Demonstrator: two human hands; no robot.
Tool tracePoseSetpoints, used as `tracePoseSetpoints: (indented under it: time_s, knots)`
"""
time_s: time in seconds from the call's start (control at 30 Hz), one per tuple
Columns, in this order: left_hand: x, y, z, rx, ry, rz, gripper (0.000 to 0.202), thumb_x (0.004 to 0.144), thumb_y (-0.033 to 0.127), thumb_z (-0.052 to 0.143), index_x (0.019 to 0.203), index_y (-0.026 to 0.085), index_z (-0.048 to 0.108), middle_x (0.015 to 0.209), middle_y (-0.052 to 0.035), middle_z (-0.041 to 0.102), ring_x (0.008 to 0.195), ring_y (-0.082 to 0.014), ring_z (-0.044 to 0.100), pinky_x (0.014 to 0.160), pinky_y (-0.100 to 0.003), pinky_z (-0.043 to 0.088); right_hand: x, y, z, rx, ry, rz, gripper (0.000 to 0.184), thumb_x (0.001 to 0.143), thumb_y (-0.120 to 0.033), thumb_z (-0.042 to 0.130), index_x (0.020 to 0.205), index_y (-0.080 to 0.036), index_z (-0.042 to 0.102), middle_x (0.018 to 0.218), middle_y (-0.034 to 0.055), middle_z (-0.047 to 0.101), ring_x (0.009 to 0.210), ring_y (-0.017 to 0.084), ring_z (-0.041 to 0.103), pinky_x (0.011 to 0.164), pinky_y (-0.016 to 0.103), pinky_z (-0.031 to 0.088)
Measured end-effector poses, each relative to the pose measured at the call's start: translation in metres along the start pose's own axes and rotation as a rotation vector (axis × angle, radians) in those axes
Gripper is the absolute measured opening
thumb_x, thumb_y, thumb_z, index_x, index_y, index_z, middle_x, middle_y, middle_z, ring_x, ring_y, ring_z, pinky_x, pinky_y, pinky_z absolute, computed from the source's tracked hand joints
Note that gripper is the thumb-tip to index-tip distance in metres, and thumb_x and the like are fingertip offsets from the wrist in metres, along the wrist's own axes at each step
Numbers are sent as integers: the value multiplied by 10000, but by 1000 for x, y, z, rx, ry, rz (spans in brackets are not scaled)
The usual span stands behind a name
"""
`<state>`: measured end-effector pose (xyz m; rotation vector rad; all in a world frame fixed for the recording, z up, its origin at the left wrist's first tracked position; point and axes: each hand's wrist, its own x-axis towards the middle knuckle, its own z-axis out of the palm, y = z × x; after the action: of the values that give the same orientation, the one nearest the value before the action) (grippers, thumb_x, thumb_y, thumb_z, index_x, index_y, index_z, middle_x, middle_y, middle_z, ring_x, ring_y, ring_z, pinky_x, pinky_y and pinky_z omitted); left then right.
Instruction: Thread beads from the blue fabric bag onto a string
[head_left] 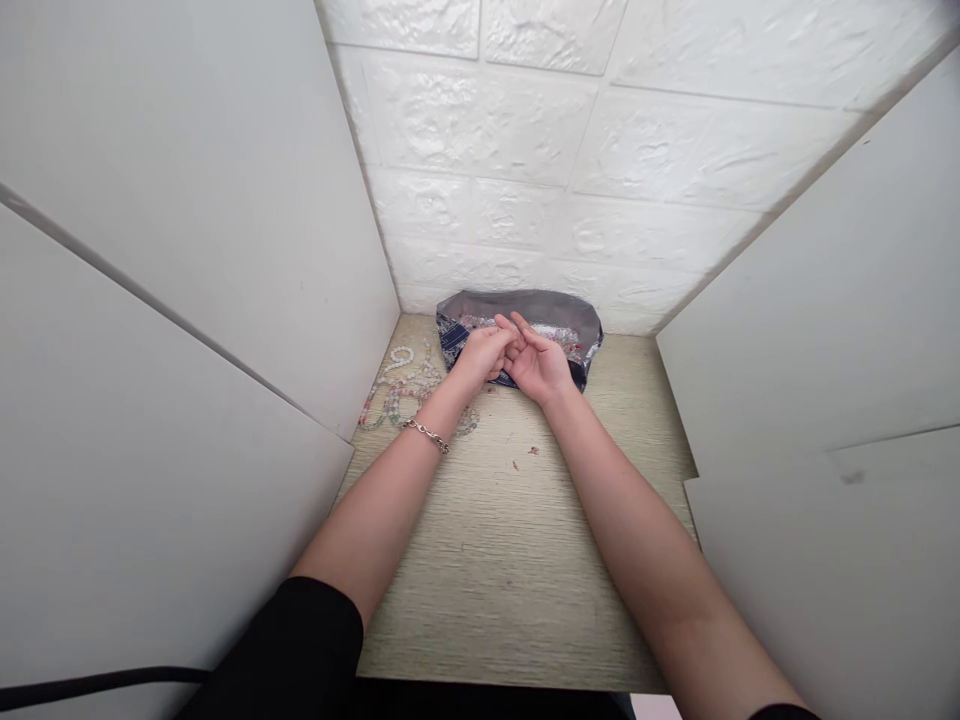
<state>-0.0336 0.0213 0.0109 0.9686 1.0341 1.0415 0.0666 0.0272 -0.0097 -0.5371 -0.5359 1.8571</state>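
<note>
In front of the open bag, my left hand and my right hand meet, their fingertips touching or nearly so. The left fingers are curled together; whatever they may hold is hidden. My right hand is turned palm up, slightly cupped, with its fingers stretched toward the left one. Just behind both stands a dark blue patterned bag, its wide mouth showing many small multicoloured beads. Several beaded strands in white, pink and green lie on the table left of my left hand.
Small reddish bits lie on the light wood-grain table between my forearms. A white brick-textured wall rises behind the bag. Pale panels stand close at the left and right. A black cable runs at lower left.
</note>
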Motion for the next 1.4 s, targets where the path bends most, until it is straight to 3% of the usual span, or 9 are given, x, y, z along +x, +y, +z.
tracePoseSetpoints:
  time_s: [0.33, 0.73, 1.07, 1.4]
  knots:
    - [-4, 3, 2, 9, -4, -10, 220, 709, 178, 472, 545, 179, 324, 392, 82, 248, 269, -5, 179, 300, -163, 81, 1, 2, -1, -21, 1, -15, 224, 799, -132, 365, 980, -196, 481, 960, 16, 616, 749, 97, 575, 650, 253, 477]
    - [-3, 1, 1, 46, -16, -8, 235, 745, 255, 515, 557, 158, 414, 385, 75, 257, 287, -5, 184, 328, -182, 77, 2, 3, -2, -66, 2, -34, 243, 783, -120, 372, 975, -220, 482, 1009, -2, 599, 803, 101, 570, 692, 261, 464]
    - [4, -5, -2, 92, 6, -54, 270, 749, 298, 528, 557, 170, 388, 369, 76, 248, 285, -13, 179, 347, -199, 74, 2, 2, -1, -71, -23, -39, 296, 751, -97, 387, 998, -230, 482, 1062, -4, 575, 759, 106, 572, 650, 266, 461]
    - [-2, -2, -2, 90, -37, -61, 261, 770, 277, 506, 559, 163, 402, 361, 82, 228, 281, -6, 162, 347, -195, 51, 3, 2, -3, -109, -36, -69, 373, 712, -72, 383, 1018, -261, 481, 1262, -46, 419, 873, 112, 550, 707, 289, 461]
